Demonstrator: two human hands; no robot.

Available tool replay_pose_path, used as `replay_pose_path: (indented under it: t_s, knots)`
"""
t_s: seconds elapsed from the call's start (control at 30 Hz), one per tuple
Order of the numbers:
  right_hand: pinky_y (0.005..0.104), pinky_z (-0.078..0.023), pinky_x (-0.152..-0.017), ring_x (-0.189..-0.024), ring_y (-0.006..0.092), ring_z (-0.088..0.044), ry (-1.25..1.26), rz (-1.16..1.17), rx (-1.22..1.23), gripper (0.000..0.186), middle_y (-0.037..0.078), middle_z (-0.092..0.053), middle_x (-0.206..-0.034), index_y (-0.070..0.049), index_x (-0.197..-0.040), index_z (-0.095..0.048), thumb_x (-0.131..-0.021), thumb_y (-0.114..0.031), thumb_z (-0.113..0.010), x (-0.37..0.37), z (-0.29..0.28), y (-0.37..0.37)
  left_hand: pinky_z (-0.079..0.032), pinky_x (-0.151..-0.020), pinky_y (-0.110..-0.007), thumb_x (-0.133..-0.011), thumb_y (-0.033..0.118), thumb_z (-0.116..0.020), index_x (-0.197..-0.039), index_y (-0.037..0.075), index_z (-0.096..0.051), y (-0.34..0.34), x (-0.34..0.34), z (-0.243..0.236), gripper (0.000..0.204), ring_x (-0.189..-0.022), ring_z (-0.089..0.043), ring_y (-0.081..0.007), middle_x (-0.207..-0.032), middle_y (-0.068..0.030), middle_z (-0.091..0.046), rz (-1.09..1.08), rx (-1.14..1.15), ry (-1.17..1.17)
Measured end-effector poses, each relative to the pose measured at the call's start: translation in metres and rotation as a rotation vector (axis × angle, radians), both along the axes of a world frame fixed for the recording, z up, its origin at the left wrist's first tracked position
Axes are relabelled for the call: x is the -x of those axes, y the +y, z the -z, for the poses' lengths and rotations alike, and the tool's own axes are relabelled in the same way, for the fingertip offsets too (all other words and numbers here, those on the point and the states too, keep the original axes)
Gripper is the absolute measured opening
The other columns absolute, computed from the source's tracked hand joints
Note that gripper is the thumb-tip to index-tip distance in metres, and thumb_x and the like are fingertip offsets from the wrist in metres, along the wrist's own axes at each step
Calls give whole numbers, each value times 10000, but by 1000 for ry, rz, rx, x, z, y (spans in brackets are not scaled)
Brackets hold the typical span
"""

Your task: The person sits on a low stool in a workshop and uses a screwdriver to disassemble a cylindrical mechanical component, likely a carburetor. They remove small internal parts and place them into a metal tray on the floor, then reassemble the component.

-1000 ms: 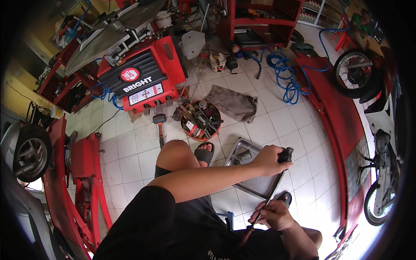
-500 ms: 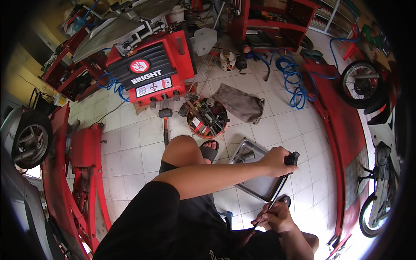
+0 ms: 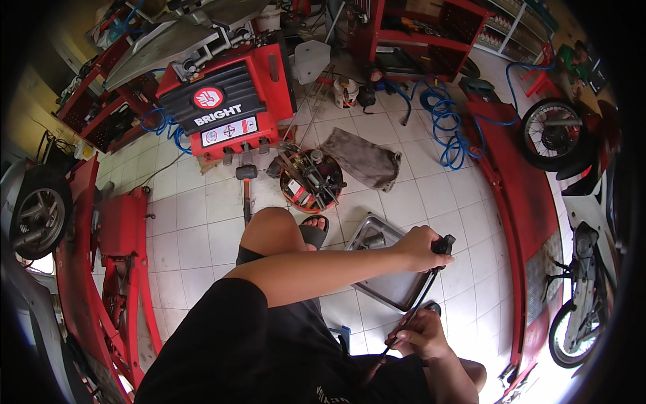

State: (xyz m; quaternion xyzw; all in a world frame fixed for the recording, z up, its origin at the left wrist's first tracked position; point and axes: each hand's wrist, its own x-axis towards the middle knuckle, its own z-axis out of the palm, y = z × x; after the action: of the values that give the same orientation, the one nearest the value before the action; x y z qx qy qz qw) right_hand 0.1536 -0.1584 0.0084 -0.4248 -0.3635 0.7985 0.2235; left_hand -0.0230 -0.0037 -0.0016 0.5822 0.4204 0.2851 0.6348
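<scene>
My left hand (image 3: 416, 249) reaches across to the right, fingers wrapped round a black part (image 3: 443, 245) whose kind I cannot make out. From beside it a thin dark rod (image 3: 422, 293) slants down toward my lap. My right hand (image 3: 425, 335) is closed on this rod farther down, thumb and fingers pinching it. At the rod's lower end is a blurred reddish-brown piece (image 3: 374, 367), partly lost against my dark clothes. Beneath my left hand lies a shallow metal tray (image 3: 385, 293) on the floor, with a grey metal cylinder (image 3: 374, 240) in it.
A round container (image 3: 311, 207) of tools, a hammer (image 3: 246, 180) and a grey cloth (image 3: 363, 160) lie ahead on the tiles. Behind stands a red machine (image 3: 225, 101). Blue hose (image 3: 441, 114) coils at the back right. Red lifts (image 3: 521, 222) and motorcycles flank both sides.
The whole view has shifted slightly to the left. Both hands keep the same hold, and the fingers of my right hand have moved a little on the rod.
</scene>
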Motion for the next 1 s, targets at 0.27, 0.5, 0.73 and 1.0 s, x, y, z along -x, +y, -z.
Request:
replay_pose_path:
  t_s: [0.27,0.5,0.73,1.0]
  knots:
    - [452,-625,-780,-876,345,-733,138,137,192,222,248,-699,-929,58,-1074,-555,-899,2,-679,16,-25,3,-489,-531,-280,-869,300,-783,-939,8,-714,1,3,-6,308,-595,-628,-107,-762,-50,-697,38,95,-16]
    - [391,-624,-714,-868,359,-735,-162,-60,0,216,259,-693,-900,68,-1067,-552,-884,50,-665,-3,-2,-3,-525,-559,-295,-841,276,-782,-779,10,-696,0,-3,-10,287,-560,-655,-133,-681,-71,-707,28,121,-69]
    - [336,-620,-673,-865,315,-742,143,125,72,234,261,-711,-908,86,-1044,-545,-889,51,-716,17,-25,-1,-466,-516,-274,-870,286,-784,-881,20,-702,2,-2,-5,279,-573,-612,-94,-711,-30,-665,75,50,-8]
    - [329,-627,-676,-832,308,-745,-97,-60,-23,218,244,-715,-889,83,-1040,-548,-890,66,-706,4,-10,-4,-505,-561,-293,-841,291,-790,-788,26,-705,0,-3,-9,283,-565,-651,-136,-687,-67,-706,58,129,-48]
